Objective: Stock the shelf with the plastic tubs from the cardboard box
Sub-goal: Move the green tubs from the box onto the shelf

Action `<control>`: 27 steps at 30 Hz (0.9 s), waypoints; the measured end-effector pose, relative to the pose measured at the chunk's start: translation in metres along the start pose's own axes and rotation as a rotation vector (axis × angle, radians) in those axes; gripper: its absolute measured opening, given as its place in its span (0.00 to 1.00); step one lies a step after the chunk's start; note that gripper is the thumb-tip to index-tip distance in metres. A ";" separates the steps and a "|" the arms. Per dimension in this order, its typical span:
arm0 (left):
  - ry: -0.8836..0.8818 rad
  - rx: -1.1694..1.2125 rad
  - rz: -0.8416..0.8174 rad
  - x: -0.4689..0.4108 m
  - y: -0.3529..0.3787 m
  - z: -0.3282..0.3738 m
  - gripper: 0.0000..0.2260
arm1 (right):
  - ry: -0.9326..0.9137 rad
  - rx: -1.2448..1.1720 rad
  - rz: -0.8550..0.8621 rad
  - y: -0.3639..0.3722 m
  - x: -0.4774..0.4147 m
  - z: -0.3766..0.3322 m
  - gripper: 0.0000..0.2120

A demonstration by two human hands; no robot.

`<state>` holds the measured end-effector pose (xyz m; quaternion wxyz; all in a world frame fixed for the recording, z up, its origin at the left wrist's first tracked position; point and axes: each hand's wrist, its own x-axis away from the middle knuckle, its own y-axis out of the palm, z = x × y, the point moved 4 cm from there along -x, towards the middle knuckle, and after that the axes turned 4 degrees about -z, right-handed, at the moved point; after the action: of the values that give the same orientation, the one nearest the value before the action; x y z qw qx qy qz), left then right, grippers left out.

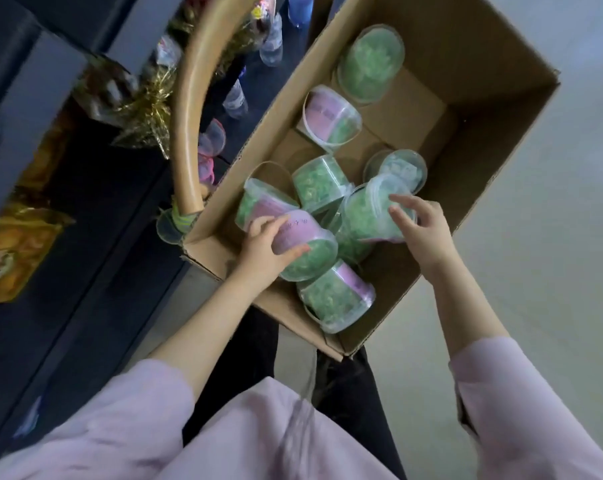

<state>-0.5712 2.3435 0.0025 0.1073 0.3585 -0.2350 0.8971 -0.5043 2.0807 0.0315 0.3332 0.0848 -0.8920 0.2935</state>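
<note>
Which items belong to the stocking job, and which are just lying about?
Job: brown cardboard box, clear plastic tubs of green filling, dark shelf, left hand, right hand.
Lying about: tan curved basket handle, gold foil wrap, clear plastic bottles.

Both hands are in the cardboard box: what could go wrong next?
The left hand grips a clear plastic tub with a pink label that leans on tilted tubs; lifting it may shift them. The right hand only rests on another clear green-filled tub, so a hasty lift could slip.
</note>
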 end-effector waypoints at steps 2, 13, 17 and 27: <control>-0.034 0.004 -0.021 -0.003 -0.002 -0.007 0.35 | 0.032 -0.026 0.007 0.002 0.003 0.000 0.15; -0.221 -0.076 -0.036 -0.001 -0.009 -0.018 0.44 | 0.205 -0.318 0.020 0.010 0.001 -0.003 0.37; -0.210 -0.019 0.044 0.010 -0.013 -0.009 0.42 | 0.232 -0.468 -0.026 0.010 0.004 0.001 0.36; -0.302 0.671 0.322 0.075 -0.007 0.018 0.40 | 0.112 -0.703 -0.037 -0.012 0.039 -0.021 0.21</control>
<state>-0.6119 2.3425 0.0679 -0.1934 0.4601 0.0045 0.8665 -0.5188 2.0852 0.0748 0.3955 -0.0352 -0.9172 -0.0332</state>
